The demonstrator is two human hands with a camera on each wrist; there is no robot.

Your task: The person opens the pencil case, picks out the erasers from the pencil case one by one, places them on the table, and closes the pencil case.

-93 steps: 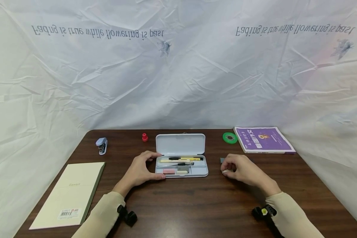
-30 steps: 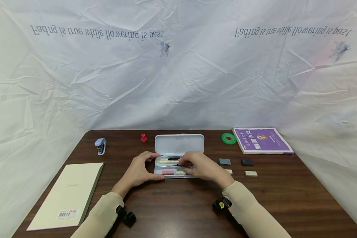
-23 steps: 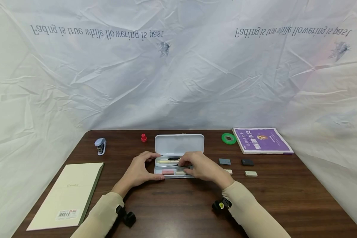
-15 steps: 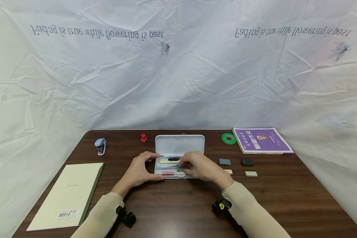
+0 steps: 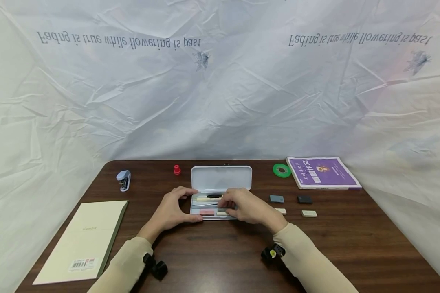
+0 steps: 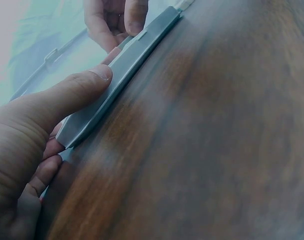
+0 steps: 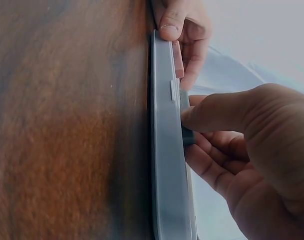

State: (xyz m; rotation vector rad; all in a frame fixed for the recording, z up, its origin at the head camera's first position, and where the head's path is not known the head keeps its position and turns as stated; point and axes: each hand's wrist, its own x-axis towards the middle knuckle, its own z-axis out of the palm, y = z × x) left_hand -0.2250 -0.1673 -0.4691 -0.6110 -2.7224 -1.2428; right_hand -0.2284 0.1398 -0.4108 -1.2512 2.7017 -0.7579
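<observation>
Behind the dark wooden table (image 5: 212, 256) a creased white sheet (image 5: 220, 110) is hanging, and flipped grey lettering (image 5: 116, 40) is running across it in two places. On the table's left side a cream notebook (image 5: 86, 236) is lying with a barcode label (image 5: 83, 264) facing up, and a small pale-blue stapler (image 5: 124, 180) is sitting beyond it. A little red object (image 5: 177, 169) is standing near the back edge. Over on the right, a green ring (image 5: 276, 171) is lying just beside a purple-covered book (image 5: 326, 175).
</observation>
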